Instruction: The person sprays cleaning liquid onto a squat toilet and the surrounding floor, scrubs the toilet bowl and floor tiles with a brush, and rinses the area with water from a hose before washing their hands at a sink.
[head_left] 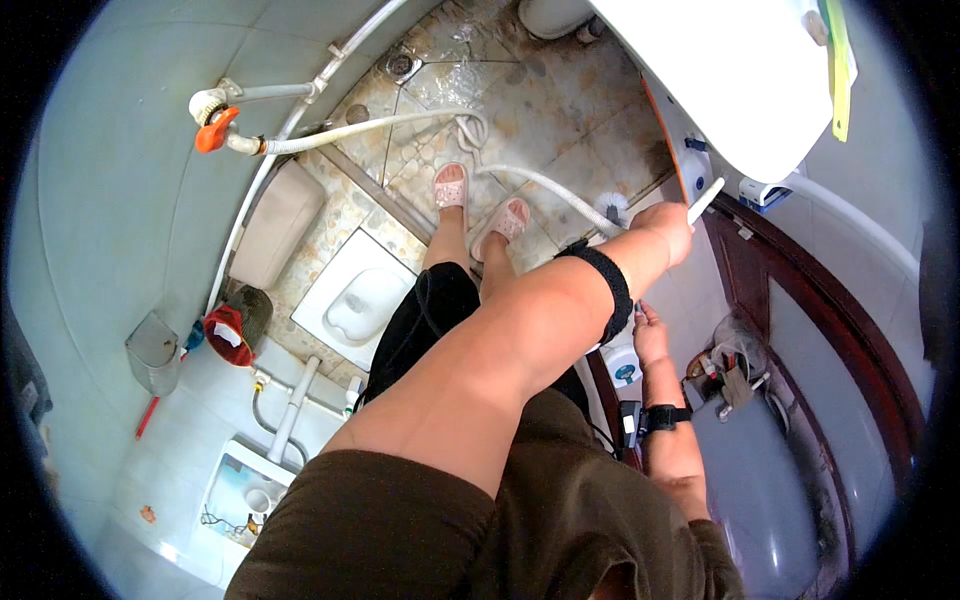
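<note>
My left hand (665, 230) is closed around a white tube (706, 200), whose short end sticks out past the fist. A long white hose (560, 190) runs across the floor toward that fist; where it passes behind my wrist is hidden, but the tube looks like its end. Just beyond my left wrist is a brush head with white bristles (610, 206). Lower down, my right hand (651, 335) has its fingers pinched together, with what is between them too small to make out. Near it is a round white container with a blue-green label (624, 368).
At left, the hose joins a wall tap with an orange handle (215, 132). A squat toilet (318, 300) is set in the tiled floor (590, 120), which looks wet near the drain (402, 68). A large white fixture (720, 70) juts in at upper right; a dark red frame (860, 310) stands at right.
</note>
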